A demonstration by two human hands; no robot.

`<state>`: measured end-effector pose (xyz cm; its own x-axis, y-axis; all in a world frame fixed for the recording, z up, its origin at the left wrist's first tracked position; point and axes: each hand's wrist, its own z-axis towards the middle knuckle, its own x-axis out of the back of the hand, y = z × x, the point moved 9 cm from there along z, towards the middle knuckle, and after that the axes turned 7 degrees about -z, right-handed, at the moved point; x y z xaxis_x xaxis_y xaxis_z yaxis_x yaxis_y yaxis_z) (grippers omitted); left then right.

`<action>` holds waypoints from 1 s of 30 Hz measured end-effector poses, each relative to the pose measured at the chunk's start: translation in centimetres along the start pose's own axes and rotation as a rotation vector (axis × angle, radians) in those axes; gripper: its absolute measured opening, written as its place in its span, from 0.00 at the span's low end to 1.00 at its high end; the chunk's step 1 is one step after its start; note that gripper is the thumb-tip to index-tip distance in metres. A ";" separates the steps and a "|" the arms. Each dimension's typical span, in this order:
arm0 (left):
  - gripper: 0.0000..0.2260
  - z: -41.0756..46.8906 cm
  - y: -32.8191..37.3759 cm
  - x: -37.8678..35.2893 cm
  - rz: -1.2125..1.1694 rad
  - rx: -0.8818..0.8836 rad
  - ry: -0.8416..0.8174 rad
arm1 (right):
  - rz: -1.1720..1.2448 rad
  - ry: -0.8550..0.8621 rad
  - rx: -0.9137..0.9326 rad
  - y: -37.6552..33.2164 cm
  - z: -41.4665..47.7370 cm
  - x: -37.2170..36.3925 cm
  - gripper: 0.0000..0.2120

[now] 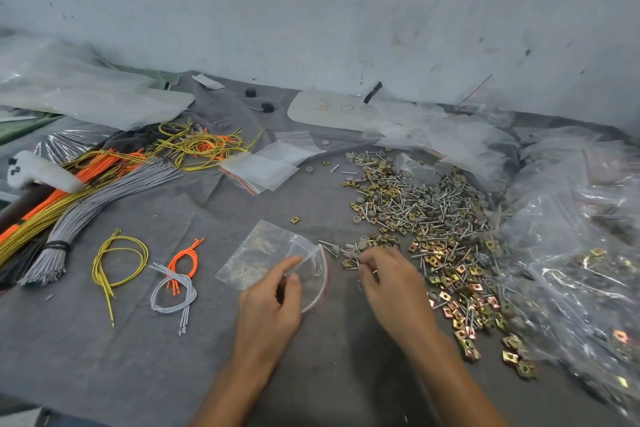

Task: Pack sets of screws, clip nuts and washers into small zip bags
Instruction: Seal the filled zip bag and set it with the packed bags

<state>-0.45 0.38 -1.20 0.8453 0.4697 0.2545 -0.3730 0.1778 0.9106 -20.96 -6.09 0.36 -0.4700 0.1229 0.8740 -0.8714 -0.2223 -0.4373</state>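
A small clear zip bag (263, 253) with a red seal line lies on the grey cloth, its mouth bowed open toward the right. My left hand (270, 305) pinches the bag's mouth edge between thumb and fingers. My right hand (388, 284) sits just right of the bag, its fingers curled round a few screws at the near edge of the hardware pile (426, 215). That pile mixes silver screws, brass-coloured clip nuts and grey washers. A few loose pieces (349, 251) lie between the bag mouth and my right hand.
A stack of empty zip bags (266, 170) lies behind. Bundles of yellow, orange and grey cords (86, 191) fill the left; small cord sets (173, 284) lie nearer. Filled plastic bags (571, 253) crowd the right. A wall (311, 10) stands behind.
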 end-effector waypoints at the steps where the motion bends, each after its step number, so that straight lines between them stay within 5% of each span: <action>1: 0.14 0.0 -0.1 0.0 0.001 0.003 0.000 | -0.054 -0.035 -0.020 0.5 0.2 -0.3 0.05; 4: 0.14 0.0 -0.2 0.0 0.005 -0.004 0.009 | -0.142 -0.142 -0.057 1.0 0.1 -1.3 0.13; 10: 0.14 0.1 -0.3 0.0 0.013 -0.030 0.010 | -0.146 -0.128 -0.004 0.5 -0.6 -1.4 0.04; 24: 0.13 0.1 -0.6 -0.1 -0.006 -0.032 0.014 | -0.213 -0.176 0.019 -0.3 -1.9 -1.7 0.17; 30: 0.13 0.1 -0.6 -0.2 0.002 -0.058 0.005 | -0.221 -0.147 0.048 0.2 -2.3 -1.4 0.10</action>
<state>-0.33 0.11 -1.76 0.8427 0.4743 0.2548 -0.3966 0.2267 0.8896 -20.79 -4.04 -1.40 -0.2406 0.0323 0.9701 -0.9412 -0.2521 -0.2250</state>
